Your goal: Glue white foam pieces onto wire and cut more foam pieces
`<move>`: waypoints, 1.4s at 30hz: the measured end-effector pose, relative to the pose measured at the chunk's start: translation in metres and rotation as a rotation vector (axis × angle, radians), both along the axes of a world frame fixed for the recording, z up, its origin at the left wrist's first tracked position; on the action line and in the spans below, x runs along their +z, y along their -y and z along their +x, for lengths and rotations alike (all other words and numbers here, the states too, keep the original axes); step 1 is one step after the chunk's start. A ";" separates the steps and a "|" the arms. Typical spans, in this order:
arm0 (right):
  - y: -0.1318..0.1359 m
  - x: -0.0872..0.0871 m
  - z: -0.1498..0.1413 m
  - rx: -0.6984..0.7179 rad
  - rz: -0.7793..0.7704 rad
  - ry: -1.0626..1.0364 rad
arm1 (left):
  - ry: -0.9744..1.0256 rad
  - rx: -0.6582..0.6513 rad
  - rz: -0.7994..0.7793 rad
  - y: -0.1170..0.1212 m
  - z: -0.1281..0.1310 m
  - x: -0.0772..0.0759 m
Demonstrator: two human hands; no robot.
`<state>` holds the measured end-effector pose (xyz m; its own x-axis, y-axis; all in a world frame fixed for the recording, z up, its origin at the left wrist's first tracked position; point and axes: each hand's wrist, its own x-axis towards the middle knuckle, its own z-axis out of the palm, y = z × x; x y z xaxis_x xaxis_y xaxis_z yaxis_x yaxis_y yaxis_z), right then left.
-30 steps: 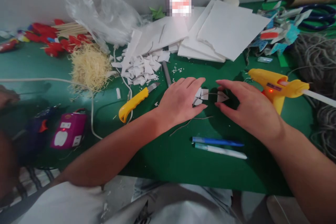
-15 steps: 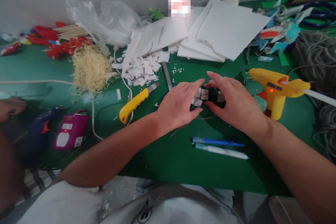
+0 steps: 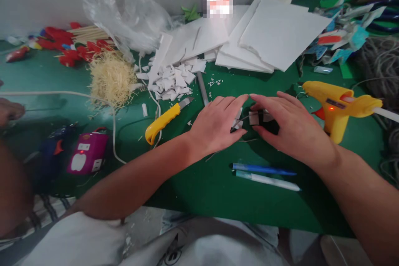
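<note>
My left hand [image 3: 218, 122] rests on the green table with its fingers arched and the thumb apart, cupped around small white foam pieces [image 3: 238, 120]. Facing it, my right hand [image 3: 288, 122] curves in a loose C, thumb and fingers apart. Between its fingertips lies a small square foam piece [image 3: 254, 118], with more pale bits in the shadow of the palm. Neither hand visibly pinches a piece. A thin grey string [image 3: 215, 155] runs out from under my left hand. Just left of that hand lies a yellow utility knife [image 3: 165, 120], its blade out.
A yellow glue gun [image 3: 338, 110] with a lit red light stands right of my right hand. Blue pen [image 3: 264, 169] and white pen [image 3: 268, 180] lie in front. White foam sheets [image 3: 283, 29] and scraps [image 3: 173, 81] are behind. A purple power adapter [image 3: 88, 153] and another person's hand [image 3: 11, 111] are left.
My hands have drawn slightly apart, widening the gap over the foam pieces. The square piece now sits nearer my right fingertips. The whole view has shifted a little.
</note>
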<state>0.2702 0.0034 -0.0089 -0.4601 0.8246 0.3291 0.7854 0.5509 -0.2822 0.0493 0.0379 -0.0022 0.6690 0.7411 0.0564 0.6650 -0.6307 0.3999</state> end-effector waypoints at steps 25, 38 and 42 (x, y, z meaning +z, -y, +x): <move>0.002 0.000 -0.004 -0.044 -0.016 0.042 | -0.199 0.012 0.121 0.006 -0.004 0.018; 0.002 -0.001 -0.001 -0.044 -0.026 0.037 | 0.127 -0.007 -0.022 -0.008 -0.001 -0.005; 0.002 -0.001 -0.002 -0.042 -0.019 0.035 | 0.116 -0.004 -0.009 -0.009 0.006 -0.006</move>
